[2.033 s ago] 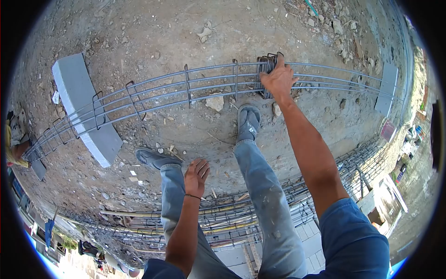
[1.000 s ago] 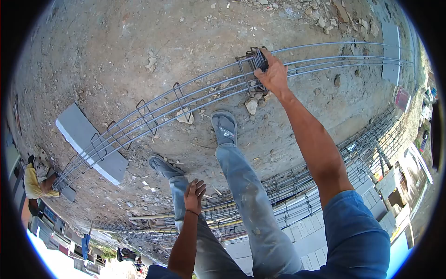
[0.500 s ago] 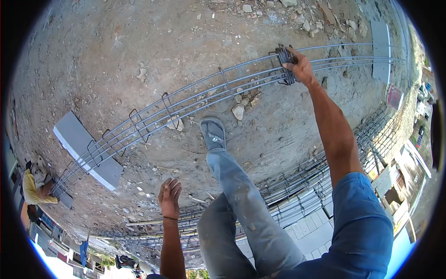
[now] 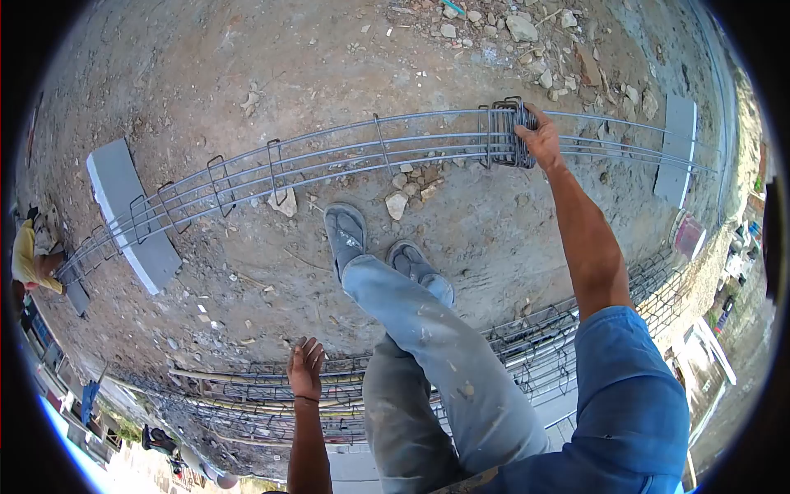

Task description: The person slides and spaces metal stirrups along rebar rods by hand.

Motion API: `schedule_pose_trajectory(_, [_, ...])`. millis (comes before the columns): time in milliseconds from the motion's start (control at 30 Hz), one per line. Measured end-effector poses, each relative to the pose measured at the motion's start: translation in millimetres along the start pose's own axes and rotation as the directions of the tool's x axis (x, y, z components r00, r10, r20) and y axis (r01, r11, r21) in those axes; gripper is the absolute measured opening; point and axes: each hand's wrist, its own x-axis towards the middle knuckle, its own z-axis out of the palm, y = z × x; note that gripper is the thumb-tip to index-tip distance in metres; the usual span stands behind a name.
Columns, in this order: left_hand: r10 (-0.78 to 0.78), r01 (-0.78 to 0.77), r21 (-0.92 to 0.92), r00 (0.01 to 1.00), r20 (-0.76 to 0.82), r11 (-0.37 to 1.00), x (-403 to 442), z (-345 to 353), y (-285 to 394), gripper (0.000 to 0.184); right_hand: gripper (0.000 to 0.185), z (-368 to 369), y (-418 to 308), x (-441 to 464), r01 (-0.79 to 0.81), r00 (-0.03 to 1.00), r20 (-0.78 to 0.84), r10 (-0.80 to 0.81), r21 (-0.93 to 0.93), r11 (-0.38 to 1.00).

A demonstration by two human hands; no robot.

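Long steel bars [image 4: 329, 156] run across the view above the ground, with separate square wire stirrups [image 4: 274, 169] around them on the left. My right hand [image 4: 541, 140] grips a tight bundle of stirrups [image 4: 512, 134] on the bars, right of centre, from its right side. My left hand [image 4: 305, 368] hangs low, fingers apart, holding nothing, well away from the bars. A pale block [image 4: 132, 206] lies under the bars at the left and another block [image 4: 676, 148] under them at the right.
At the far left a person in a yellow top [image 4: 31, 259] crouches by the bar ends. Broken stones [image 4: 397, 203] lie below the bars, with more rubble [image 4: 522, 28] at the upper right. Finished-looking steel cages [image 4: 329, 395] and poles lie behind my legs.
My right hand has moved right along the bars with the stirrup bundle. More separate stirrups stand left of the bundle. My feet have stepped, and my left hand has moved left and down.
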Motion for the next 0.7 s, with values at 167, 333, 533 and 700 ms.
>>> schedule_pose_trajectory(167, [-0.166, 0.154, -0.082, 0.973, -0.158, 0.985, -70.7, -11.0, -105.3, 0.047, 0.063, -60.2, 33.3, 8.3, 0.030, 1.000, -0.007, -0.031, -0.034, 0.999])
schedule_pose_trajectory(333, [-0.168, 0.187, 0.244, 0.981, -0.096, 0.952, -146.5, 33.5, -149.4, 0.051, 0.064, -105.1, 64.0, 18.9, -0.087, 0.995, 0.055, 0.079, 0.154, 0.984])
schedule_pose_trajectory(533, [-0.145, 0.182, 0.247, 0.976, -0.161, 0.952, -204.3, 111.7, -168.8, 0.046, 0.064, -114.5, 85.1, 22.5, -0.036, 0.999, 0.041, 0.024, 0.325, 0.945])
schedule_pose_trajectory(700, [-0.171, 0.185, 0.090, 0.974, -0.146, 0.979, -224.4, 151.0, -235.3, 0.053, 0.058, -112.2, 98.8, 18.7, 0.042, 0.997, -0.067, -0.033, 0.136, 0.990])
